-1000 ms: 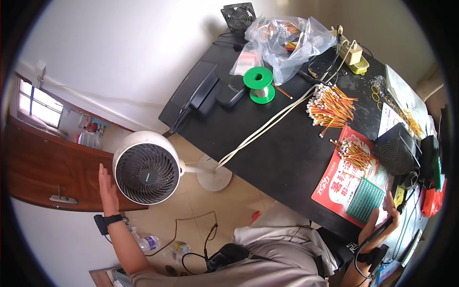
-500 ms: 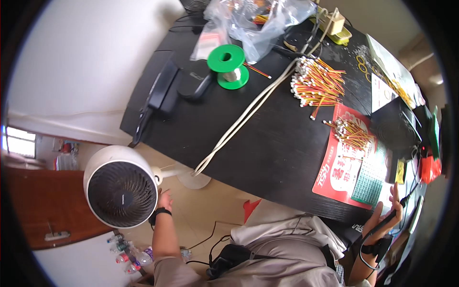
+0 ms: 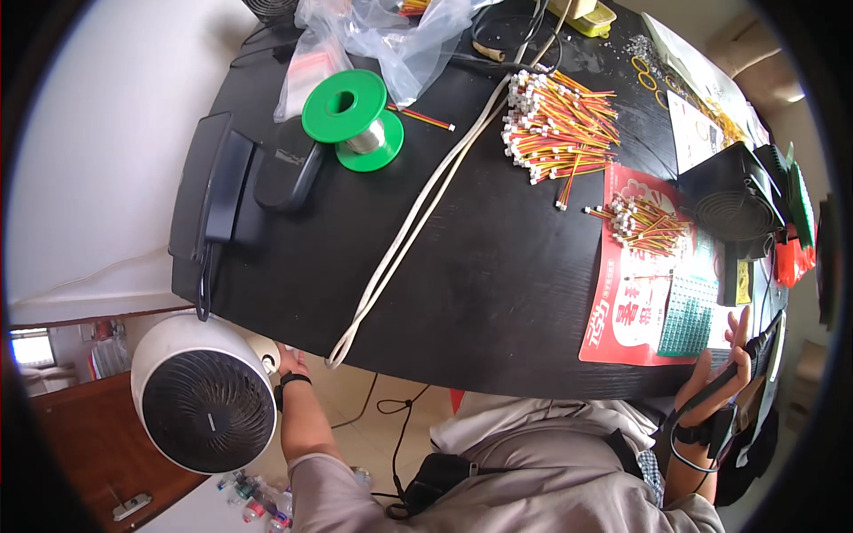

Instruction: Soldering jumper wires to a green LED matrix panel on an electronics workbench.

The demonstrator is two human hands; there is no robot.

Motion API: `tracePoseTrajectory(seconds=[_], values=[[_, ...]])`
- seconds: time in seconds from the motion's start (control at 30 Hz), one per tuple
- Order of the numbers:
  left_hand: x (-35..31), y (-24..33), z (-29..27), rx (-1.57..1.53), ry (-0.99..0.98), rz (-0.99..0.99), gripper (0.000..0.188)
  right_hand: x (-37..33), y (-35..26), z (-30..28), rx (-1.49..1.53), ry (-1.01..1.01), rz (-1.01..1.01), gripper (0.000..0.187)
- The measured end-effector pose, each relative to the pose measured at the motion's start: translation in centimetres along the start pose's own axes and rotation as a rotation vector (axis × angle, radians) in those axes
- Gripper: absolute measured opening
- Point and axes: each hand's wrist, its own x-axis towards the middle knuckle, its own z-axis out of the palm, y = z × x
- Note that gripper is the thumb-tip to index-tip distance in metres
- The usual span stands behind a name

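My left hand (image 3: 291,361) reaches out beside the neck of a white fan (image 3: 209,413) with a dark grille. Its visible fingers look apart, and I cannot tell whether they touch the fan. At the right my right hand (image 3: 721,384) is closed around a black corded handle (image 3: 706,397); the tool's tip is hidden. Close to it, a green circuit-board panel (image 3: 689,315) rests on a red printed sheet (image 3: 597,333). A small bunch of red-and-yellow wires with white connectors (image 3: 644,225) lies on that sheet. A larger wire pile (image 3: 560,124) sits farther back.
A green spool of wire (image 3: 345,107) stands at the back left, near a dark flat case (image 3: 289,164) and a black desk phone-like device (image 3: 209,186). A white cable (image 3: 418,213) crosses the black table (image 3: 480,302). Plastic bags (image 3: 391,40) and a black box (image 3: 733,191) stand around.
The whole view has shifted, bringing the table lower and leftward. My left hand is now closer to the fan's neck, and the fan's base has gone from sight. My right hand keeps its hold.
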Motion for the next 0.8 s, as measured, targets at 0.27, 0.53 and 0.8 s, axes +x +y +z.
tracePoseTrajectory(seconds=[0.27, 0.53, 0.8], values=[[-5.0, -2.6, 3.9, 0.219, 0.335, 0.004, 0.04, -0.2, -0.1, 0.0, -0.011, 0.007, -0.007, 0.034], [-6.2, -6.9, 2.3, 0.17, 0.244, 0.266, 0.03, -0.1, 0.6, 0.1, 0.057, 0.037, -0.03, 0.032], [-9.2, -5.6, 5.7, 0.186, 0.265, 0.219, 0.04, -0.3, 0.8, 0.3, 0.081, 0.082, -0.044, 0.033]])
